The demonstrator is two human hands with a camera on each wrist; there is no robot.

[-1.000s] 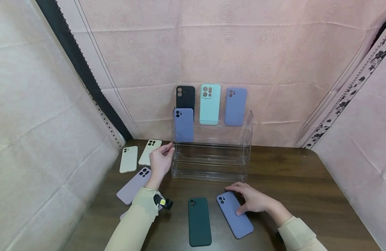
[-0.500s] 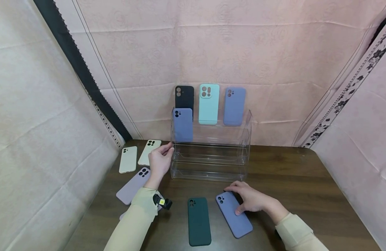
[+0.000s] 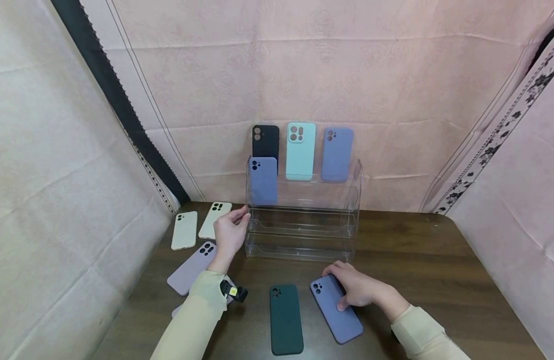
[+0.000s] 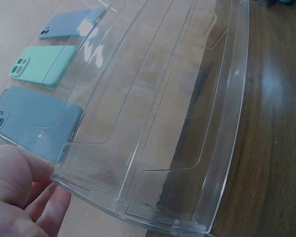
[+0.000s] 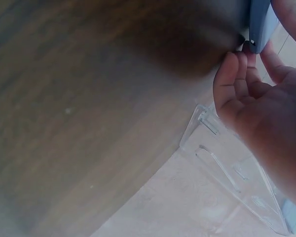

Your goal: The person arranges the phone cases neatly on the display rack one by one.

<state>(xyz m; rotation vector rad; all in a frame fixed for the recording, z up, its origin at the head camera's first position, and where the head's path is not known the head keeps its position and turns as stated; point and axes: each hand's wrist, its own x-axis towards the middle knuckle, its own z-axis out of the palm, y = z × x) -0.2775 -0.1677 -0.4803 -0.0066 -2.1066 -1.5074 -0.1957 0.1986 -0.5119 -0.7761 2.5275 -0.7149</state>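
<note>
A clear acrylic tiered rack [image 3: 304,253] stands at the back of the table. My left hand [image 3: 231,232] pinches its left side edge, thumb on one face and fingers behind, as the left wrist view shows. A blue phone case [image 3: 342,322] lies slanted on the table in front of the rack. My right hand [image 3: 360,286] grips this case, thumb on its face and fingers at its far edge. On the rack's top tier stand a black case [image 3: 265,140], a mint case [image 3: 300,157] and a blue case [image 3: 337,162]. Another blue case [image 3: 264,185] leans one tier lower, at the left.
A dark green case [image 3: 286,325] lies left of the gripped one. Two white cases [image 3: 184,232] and a lavender case [image 3: 191,272] lie at the left. Another lavender case is mostly hidden under my left forearm. Fabric walls enclose the wooden table [image 3: 407,250].
</note>
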